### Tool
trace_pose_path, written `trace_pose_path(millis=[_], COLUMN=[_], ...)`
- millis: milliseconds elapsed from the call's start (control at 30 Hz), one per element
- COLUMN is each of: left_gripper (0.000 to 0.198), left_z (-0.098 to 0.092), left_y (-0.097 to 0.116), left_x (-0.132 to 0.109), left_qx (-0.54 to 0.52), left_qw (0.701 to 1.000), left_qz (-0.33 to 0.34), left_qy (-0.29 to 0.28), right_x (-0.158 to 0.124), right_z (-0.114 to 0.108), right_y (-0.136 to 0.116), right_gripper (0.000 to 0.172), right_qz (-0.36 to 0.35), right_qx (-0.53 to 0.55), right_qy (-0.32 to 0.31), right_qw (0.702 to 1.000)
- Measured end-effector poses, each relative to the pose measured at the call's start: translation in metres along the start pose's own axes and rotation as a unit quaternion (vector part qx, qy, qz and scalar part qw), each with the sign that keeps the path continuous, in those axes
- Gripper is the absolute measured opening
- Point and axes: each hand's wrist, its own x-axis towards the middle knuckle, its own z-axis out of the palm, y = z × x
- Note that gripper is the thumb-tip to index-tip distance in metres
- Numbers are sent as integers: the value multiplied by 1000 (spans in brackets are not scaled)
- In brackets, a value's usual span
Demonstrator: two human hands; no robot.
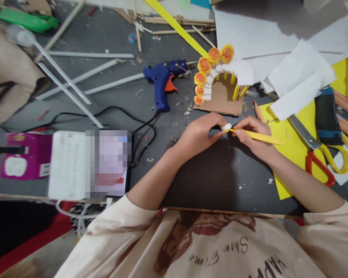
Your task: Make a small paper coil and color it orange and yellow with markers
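Note:
My left hand (201,133) pinches a small white round piece (226,126) between thumb and fingers, with some yellow at its lower edge. A yellow paper strip (263,138) runs from that piece through my right hand (255,133), whose fingertips are closed on it. Just beyond my hands stands a cardboard model (224,90) with a white arch. Yellow-and-orange rosettes (204,65) line its left side and top. To the left of the model lies a blue glue gun (162,79) with an orange trigger, its nozzle pointing toward the model.
Scissors (313,148) and a yellow sheet (281,154) lie at the right, white paper pieces (298,81) above them. Glue sticks (72,90) and a black cord (116,109) spread across the left. A phone (113,162) rests near the front edge.

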Motion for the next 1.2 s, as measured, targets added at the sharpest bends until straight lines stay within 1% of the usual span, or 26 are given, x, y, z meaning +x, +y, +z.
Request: trace_pose_path(millis=[233,400,533,700,800,933,1067,1200], left_gripper=[4,6,5,3,3,3,4,3], left_z=[1,2,1,1,2,2,2,1], left_y=[0,0,0,1,0,-1,0,0], left_x=[0,0,0,1,1,0,0,0], left_qx=[-10,0,2,2,0,4,1,8], left_qw=[999,1000,1000,1000,999,999,999,1000], left_qz=[26,13,7,21,29,35,40,27], left_qy=[23,10,3,8,15,19,25,11], right_x=[2,1,1,-1,-1,-1,0,0], right_z=[1,0,0,0,1,1,1,0], right_y=[-3,-4,-3,0,-2,-4,-2,1], right_gripper=[20,12,12,12,8,6,7,9], right_qz=[-10,-22,-10,7,4,-2,-10,-21], right_qx=[-4,0,-1,1,-20,-22,-27,-34], right_qy=[0,3,0,-19,-2,22,17,30], right_qw=[1000,1000,1000,1000,1000,1000,999,999])
